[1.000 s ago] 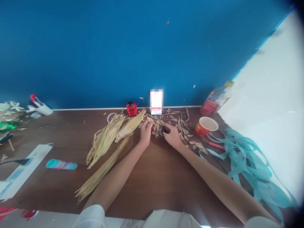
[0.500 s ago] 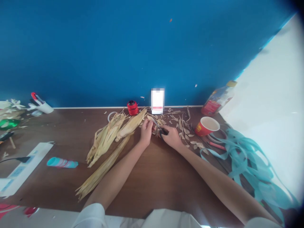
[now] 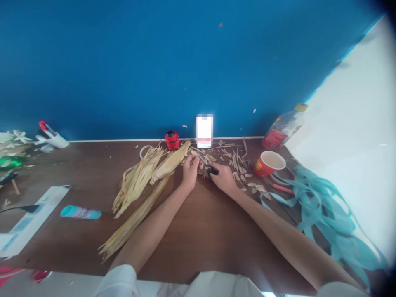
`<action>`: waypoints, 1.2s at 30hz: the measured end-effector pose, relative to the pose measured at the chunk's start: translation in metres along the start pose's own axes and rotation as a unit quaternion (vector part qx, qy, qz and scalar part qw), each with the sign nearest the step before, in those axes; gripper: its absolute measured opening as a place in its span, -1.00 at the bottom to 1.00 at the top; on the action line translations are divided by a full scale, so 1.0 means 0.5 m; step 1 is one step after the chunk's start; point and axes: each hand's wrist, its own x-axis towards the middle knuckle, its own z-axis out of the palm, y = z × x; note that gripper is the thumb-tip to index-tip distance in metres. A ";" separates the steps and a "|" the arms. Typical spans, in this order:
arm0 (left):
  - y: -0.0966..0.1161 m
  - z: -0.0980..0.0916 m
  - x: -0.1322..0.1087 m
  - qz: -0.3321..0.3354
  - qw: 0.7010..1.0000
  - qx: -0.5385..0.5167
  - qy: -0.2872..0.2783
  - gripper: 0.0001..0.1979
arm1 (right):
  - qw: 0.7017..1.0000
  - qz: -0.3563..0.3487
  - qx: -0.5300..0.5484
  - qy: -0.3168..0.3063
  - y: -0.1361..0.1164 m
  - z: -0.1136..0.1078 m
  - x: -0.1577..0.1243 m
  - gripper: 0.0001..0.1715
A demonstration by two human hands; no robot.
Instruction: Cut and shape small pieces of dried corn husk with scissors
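Just right of the pale dried corn husks (image 3: 139, 177) on the brown wooden table (image 3: 198, 231), the left hand (image 3: 189, 170) pinches a small straw-coloured husk piece (image 3: 202, 170). The right hand (image 3: 225, 178) curls around slim black-handled scissors (image 3: 209, 167), which lie diagonally with the blades pointing up-left, away from the person.

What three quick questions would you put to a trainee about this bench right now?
1. True or false: the right hand grips black-handled scissors.
2. The red cup is: A upright, B lying on its side, C upside down.
3. What does the left hand pinch near the blades?

Key: 1 true; 2 A; 3 a small husk piece.
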 end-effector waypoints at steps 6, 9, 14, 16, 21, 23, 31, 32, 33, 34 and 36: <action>-0.001 -0.001 0.001 -0.001 1.000 0.007 0.006 -0.79 | 1.000 0.010 -0.020 -0.012 -0.004 -0.001 -0.001 -0.52; -0.001 -0.001 0.002 -0.002 1.000 0.010 0.006 -0.81 | 0.999 0.012 -0.029 -0.013 -0.006 -0.002 -0.001 -0.52; 0.003 -0.002 0.002 -0.005 1.000 0.021 0.005 -0.84 | 0.999 0.009 -0.042 -0.018 -0.004 0.000 -0.001 -0.51; 0.004 -0.002 0.001 -0.004 1.000 0.025 0.003 -0.84 | 0.999 0.011 -0.040 -0.017 -0.001 0.002 -0.001 -0.50; 0.006 -0.001 0.002 -0.013 1.000 0.010 0.004 -0.87 | 1.000 0.015 -0.016 0.009 0.006 0.007 0.000 -0.53; 0.005 -0.001 0.003 -0.021 1.000 -0.010 0.006 -0.88 | 1.000 0.018 0.000 0.023 0.005 0.006 0.000 -0.55; -0.001 -0.003 0.001 -0.012 0.999 -0.023 -0.019 -0.81 | 1.000 0.020 -0.005 0.006 -0.007 -0.001 0.000 -0.60; 0.000 -0.003 0.000 -0.012 0.999 -0.022 -0.022 -0.79 | 1.000 0.020 -0.008 0.005 -0.008 -0.001 0.000 -0.59; 0.000 -0.003 -0.001 -0.011 0.999 -0.020 -0.023 -0.78 | 1.000 0.019 -0.012 0.004 -0.009 -0.002 0.000 -0.59; 0.001 -0.003 -0.001 -0.008 1.000 -0.018 -0.022 -0.77 | 1.000 0.018 -0.014 0.002 -0.010 -0.002 -0.001 -0.59; 0.002 -0.003 -0.002 -0.002 1.000 -0.015 -0.021 -0.75 | 1.000 0.018 -0.017 -0.003 -0.014 -0.004 -0.001 -0.59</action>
